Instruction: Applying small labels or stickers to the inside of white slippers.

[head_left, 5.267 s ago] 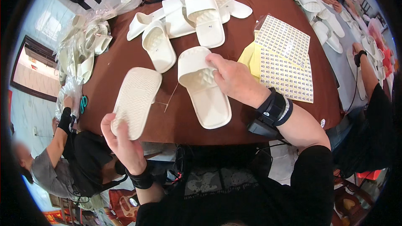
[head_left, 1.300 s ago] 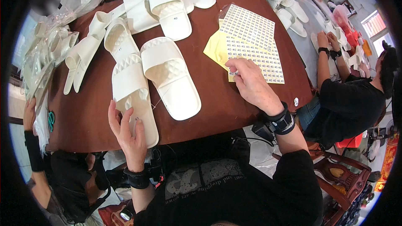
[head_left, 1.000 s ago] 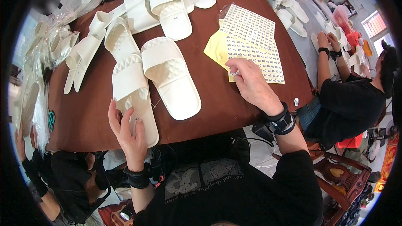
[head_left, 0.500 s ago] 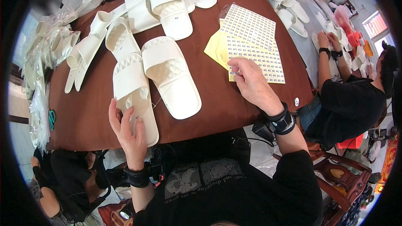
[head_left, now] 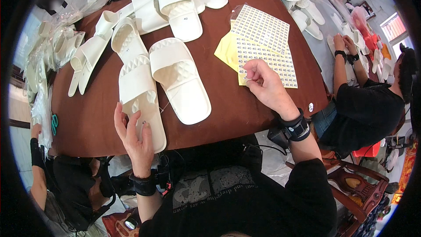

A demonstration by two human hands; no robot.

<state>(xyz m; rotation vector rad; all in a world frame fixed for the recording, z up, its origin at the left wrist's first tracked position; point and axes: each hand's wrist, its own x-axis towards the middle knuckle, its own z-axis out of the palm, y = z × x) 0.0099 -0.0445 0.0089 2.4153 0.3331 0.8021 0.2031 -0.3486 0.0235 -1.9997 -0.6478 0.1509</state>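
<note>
My left hand (head_left: 137,142) lies with its fingers apart on the front part of a white slide slipper (head_left: 139,83); a tiny printed mark shows by its thumb. A second white slipper (head_left: 186,87) sits just to the right, with a thin thread between the two. My right hand (head_left: 268,88) is closed in a pinch over the lower left corner of a sticker sheet (head_left: 267,55), with a small pale sticker (head_left: 248,80) at its fingertips. The sheet carries rows of small printed labels and overlaps another sheet (head_left: 258,22) and yellow backing paper (head_left: 226,52).
More white slippers (head_left: 179,11) lie across the far side of the brown-covered table (head_left: 228,109). Plastic-wrapped slippers (head_left: 41,61) and green scissors (head_left: 54,124) are at the left edge. A co-worker (head_left: 368,105) sits at right; another person's arm (head_left: 38,166) reaches in at left.
My right hand has drawn slightly right and down, its fingers now pinched with a pale sticker showing. My left hand stays put. At left, another person's arm has come up to the wrapped slippers.
</note>
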